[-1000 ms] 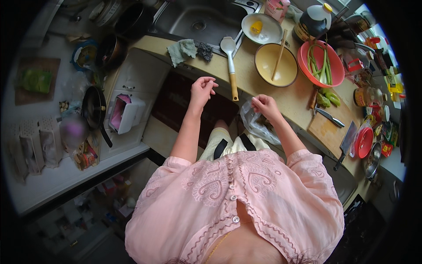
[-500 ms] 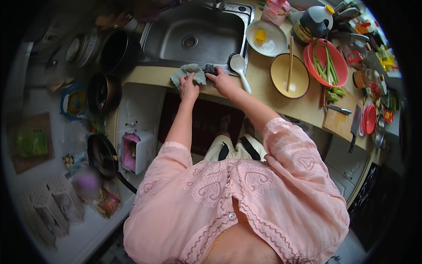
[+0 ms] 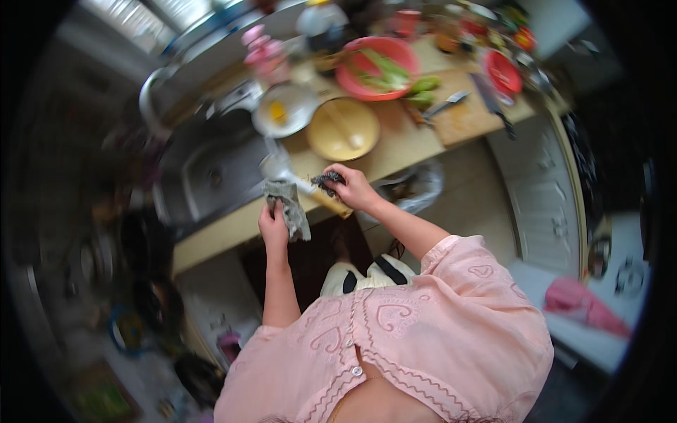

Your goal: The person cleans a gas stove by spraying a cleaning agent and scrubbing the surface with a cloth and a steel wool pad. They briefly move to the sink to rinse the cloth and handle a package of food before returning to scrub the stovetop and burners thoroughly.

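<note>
Left hand [image 3: 273,225] holds grey cloth [image 3: 290,206], long axis slanting down rightward

We look down into a narrow kitchen, daylight at its upper left.
Bright window panes [image 3: 137,25] stand beyond a pale ledge [image 3: 211,51], and we find the far left corner much dimmer. A cream-yellow counter [image 3: 409,137] slants across the room, with a grey metal sink [image 3: 222,151] set into its left part. Beneath its right end we see white cupboard doors [image 3: 532,194] with raised panels; another white door [image 3: 220,287] shows at the lower left. Between them lie a pale floor [image 3: 462,187] and a dark reddish mat [image 3: 314,261]. At our lower right runs a low white surface [image 3: 525,280]; motion blurs the edges.
</note>
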Available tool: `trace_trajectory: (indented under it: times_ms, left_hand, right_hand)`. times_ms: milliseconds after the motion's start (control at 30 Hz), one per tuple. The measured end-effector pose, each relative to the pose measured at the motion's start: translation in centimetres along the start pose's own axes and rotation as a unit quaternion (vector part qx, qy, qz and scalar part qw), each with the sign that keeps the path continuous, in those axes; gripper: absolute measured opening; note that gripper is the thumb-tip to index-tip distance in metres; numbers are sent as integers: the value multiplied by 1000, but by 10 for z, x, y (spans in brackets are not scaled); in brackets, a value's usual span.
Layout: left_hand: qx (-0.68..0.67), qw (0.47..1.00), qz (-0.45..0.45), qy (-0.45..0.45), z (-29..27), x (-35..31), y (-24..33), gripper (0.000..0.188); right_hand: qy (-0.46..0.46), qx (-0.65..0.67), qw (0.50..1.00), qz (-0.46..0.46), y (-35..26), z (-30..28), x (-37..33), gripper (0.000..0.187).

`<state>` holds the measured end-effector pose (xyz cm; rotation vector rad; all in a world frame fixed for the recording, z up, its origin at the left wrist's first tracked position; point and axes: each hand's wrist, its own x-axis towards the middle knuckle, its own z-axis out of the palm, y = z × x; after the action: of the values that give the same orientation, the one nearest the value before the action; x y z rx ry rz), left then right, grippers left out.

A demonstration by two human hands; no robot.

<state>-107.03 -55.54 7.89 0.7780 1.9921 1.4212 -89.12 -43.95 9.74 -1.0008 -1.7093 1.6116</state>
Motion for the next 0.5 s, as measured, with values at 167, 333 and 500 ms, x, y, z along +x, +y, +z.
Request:
trace_trajectory:
  times_ms: [167, 333, 500]
  left_hand:
    - [-44, 971, 91, -219, 146, -39, 47, 15]
    - [-74, 916, 110, -379, 310, -119, 87, 10]
    - [-72, 860, 92, -497, 424, -217, 113, 12]
  right_hand:
    - [196, 111, 967, 121, 25, -150, -88, 24]
    - [379, 254, 880, 134, 80, -303, -238, 33]
    - [508, 286, 810, 64, 96, -394, -375, 32]
